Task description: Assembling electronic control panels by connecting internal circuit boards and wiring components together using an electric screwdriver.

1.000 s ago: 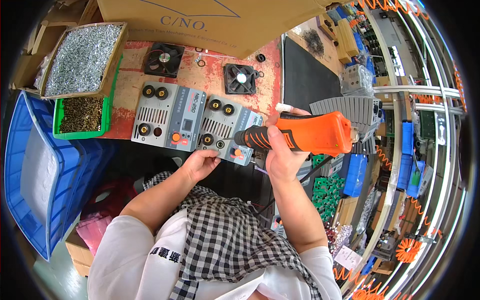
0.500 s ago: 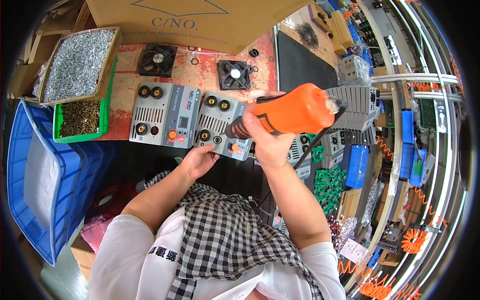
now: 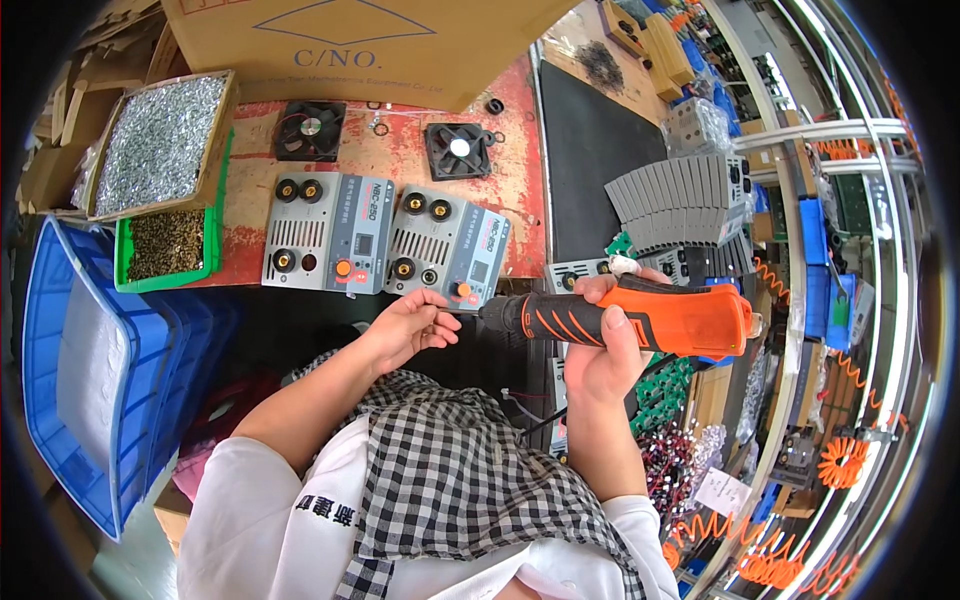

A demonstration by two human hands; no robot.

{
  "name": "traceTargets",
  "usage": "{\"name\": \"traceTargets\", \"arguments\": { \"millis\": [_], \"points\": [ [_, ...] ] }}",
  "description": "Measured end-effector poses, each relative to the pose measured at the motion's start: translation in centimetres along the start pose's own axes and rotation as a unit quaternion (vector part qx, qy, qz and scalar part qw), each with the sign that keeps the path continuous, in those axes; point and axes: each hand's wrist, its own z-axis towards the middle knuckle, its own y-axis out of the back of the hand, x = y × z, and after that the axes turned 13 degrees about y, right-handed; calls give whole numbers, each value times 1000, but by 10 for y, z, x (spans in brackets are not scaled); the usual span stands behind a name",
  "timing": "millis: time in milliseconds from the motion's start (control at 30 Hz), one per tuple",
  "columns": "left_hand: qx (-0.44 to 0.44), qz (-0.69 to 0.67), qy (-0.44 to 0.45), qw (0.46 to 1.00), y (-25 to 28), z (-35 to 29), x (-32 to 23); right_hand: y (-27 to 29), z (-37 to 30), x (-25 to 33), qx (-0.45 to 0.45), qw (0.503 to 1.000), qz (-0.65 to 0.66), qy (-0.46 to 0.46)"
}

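My right hand [image 3: 610, 355] is wrapped round an orange and black electric screwdriver [image 3: 680, 318], held level with its nose toward the left. Its tip lies close to the lower edge of the right-hand grey front panel [image 3: 455, 240], beside the orange knob. My left hand [image 3: 408, 328] is closed with thumb and forefinger together at that same edge, near the screwdriver's tip. Whatever it pinches is too small or hidden to make out. A second grey front panel [image 3: 325, 235] lies to the left. Both panels carry black and brass sockets and a small dark display.
Two black fans [image 3: 310, 130] lie behind the panels, before a large cardboard box [image 3: 370, 60]. At left stand a carton of silvery parts [image 3: 160, 140], a green bin of brass parts [image 3: 165, 240] and blue crates [image 3: 90, 370]. Grey panels [image 3: 680, 205] are stacked at right.
The screwdriver has swung down and away from the panel's sockets to its lower edge, now lying level. My left hand has shifted slightly right along that edge, fingers curled.
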Motion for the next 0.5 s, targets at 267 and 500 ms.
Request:
{"name": "traceTargets", "arguments": {
  "millis": [267, 500],
  "points": [
    [24, -63, 18, 998, 8, 6, 0, 3, 0, 9, -9, 1000, -26, -2],
    [35, -156, 26, 987, 10, 8, 1, 0, 1, 4, -21, 1000, -8, 3]
  ]
}}
